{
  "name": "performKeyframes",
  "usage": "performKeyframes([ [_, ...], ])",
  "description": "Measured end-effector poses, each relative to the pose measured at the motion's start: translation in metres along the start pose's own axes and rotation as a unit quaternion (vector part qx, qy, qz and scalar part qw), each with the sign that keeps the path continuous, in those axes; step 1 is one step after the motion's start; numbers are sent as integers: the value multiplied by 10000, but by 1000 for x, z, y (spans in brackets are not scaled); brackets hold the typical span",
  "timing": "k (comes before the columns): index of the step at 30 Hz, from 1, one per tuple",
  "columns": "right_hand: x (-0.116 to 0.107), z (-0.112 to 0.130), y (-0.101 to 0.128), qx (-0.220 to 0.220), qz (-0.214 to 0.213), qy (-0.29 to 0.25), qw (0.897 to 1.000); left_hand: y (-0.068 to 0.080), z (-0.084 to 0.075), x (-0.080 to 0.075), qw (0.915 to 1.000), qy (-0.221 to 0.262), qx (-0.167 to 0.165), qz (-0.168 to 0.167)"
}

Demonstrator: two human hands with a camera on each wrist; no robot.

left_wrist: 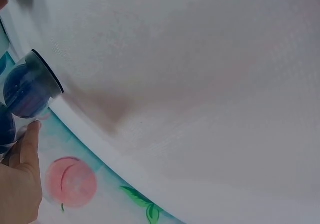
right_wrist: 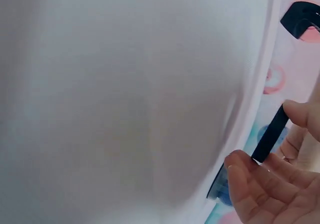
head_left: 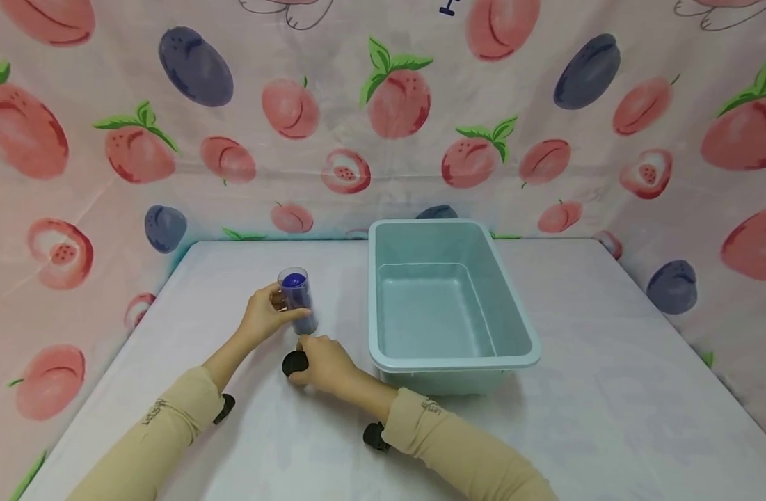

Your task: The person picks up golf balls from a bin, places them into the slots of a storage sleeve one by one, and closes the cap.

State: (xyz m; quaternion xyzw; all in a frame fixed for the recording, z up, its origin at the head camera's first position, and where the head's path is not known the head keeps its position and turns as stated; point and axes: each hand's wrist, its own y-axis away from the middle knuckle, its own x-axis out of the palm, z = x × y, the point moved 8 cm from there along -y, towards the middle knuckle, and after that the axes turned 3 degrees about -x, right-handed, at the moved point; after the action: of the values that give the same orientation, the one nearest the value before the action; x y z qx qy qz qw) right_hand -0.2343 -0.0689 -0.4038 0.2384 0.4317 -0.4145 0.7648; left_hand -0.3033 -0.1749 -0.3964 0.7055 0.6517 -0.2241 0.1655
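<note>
My left hand (head_left: 262,316) grips a clear cylindrical container (head_left: 302,321) from its left side, thumb across the front and fingers behind. Its top is uncovered, and blue balls (left_wrist: 25,91) show through the wall in the left wrist view. Just in front of the container, my right hand (head_left: 328,363) pinches a round black lid (head_left: 293,362) by its edge between thumb and fingers. Seen edge-on in the right wrist view, the lid (right_wrist: 271,134) is a thin dark disc held apart from the container, whose end (right_wrist: 218,184) shows partly behind the fingertips.
A pale blue-green plastic basin (head_left: 454,362) stands right of both hands, with nothing visible inside. White cloth covers the table (head_left: 608,390). A fruit-printed curtain (head_left: 395,160) closes off the back and sides. Small black devices (head_left: 375,436) sit at the wrists.
</note>
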Motion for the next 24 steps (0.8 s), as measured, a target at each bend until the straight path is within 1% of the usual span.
performKeyframes([
  [3, -7, 0, 1, 32, -183, -302, 9994, -2, 1, 0, 10000, -39, 8, -26],
  [6, -12, 0, 2, 13, -440, -434, 9981, -2, 2, 1, 9999, -83, 37, -51],
  [8, -14, 0, 4, 23, -589, -616, 9964, -2, 1, 2, 9999, -114, 64, -44],
  [12, -16, 0, 9, 25, -822, -979, 9918, -1, -1, 3, 9999, -108, 110, -24],
  [14, -18, 1, 10, -21, -947, -1237, 9878, -1, -1, 3, 9999, -76, 129, -36],
  [17, -21, 3, 11, -153, -1217, -1832, 9754, -1, -1, 3, 9999, -31, 154, -32],
  [21, -26, 5, 11, -259, -1550, -2740, 9488, -1, 0, 1, 9999, -12, 157, -47],
  [24, -29, 5, 12, -184, -1711, -3226, 9308, -1, 0, 0, 9998, -52, 186, -100],
])
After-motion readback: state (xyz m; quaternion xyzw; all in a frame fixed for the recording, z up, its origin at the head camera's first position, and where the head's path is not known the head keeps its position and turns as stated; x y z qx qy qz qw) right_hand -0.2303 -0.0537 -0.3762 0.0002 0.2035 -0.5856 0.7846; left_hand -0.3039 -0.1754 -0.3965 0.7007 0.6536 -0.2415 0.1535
